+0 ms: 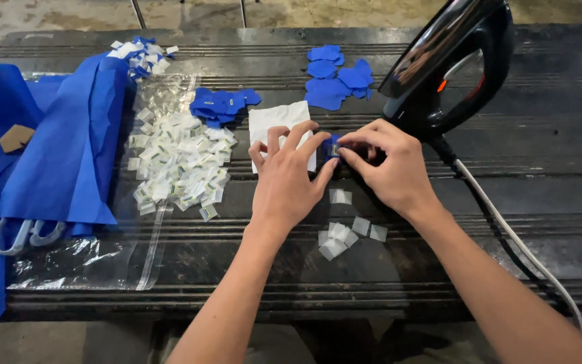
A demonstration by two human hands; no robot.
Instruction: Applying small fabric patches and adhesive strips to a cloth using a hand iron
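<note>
Both hands meet over a small blue patch (332,145) lying flat on the dark table (506,168), roughly at its middle and just in front of the black iron (449,64). The patch is mostly hidden by fingers; what shows is a short blue strip whose long axis seems to run near to far, though its full outline cannot be told.

The left hand (285,182) lies palm down with its fingers spread, the index fingertip pressing the patch's left edge, the other fingers resting on a white cloth (274,121). The right hand (389,162) comes in from the right, thumb and index finger pinched together on a tiny white label on top of the patch.

Near the wrists lie a few loose white squares (341,232). To the left sits a heap of white labels (176,158) on a clear plastic bag (75,266), beside folded blue fabric (69,141). More blue patches (337,77) lie far behind the hands. The iron's cord (506,232) trails near and to the right.
</note>
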